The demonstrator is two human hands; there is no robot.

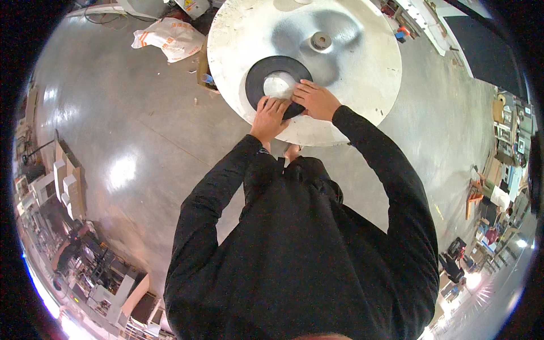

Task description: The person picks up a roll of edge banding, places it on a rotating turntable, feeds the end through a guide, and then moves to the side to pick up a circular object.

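A flat black ring (258, 78) with a wide round hole lies on a large round white disc-shaped top (365, 85). At the near edge of the ring, my left hand (270, 118) has its fingers bent over the band. My right hand (317, 101) grips the ring's near right side, fingertips toward the hole. Both thumbs are mostly hidden, and what the ring is made of I cannot make out. Beyond the ring, a short round metal hub (321, 41) stands up from the disc, amid dark grey smudges.
A white sack with orange print (173, 39) lies on the concrete floor (141, 113) left of the disc. A cardboard box (205, 71) stands close to the disc's left edge. Shelves and cluttered equipment line both sides. A large dark panel (481, 51) is at the far right.
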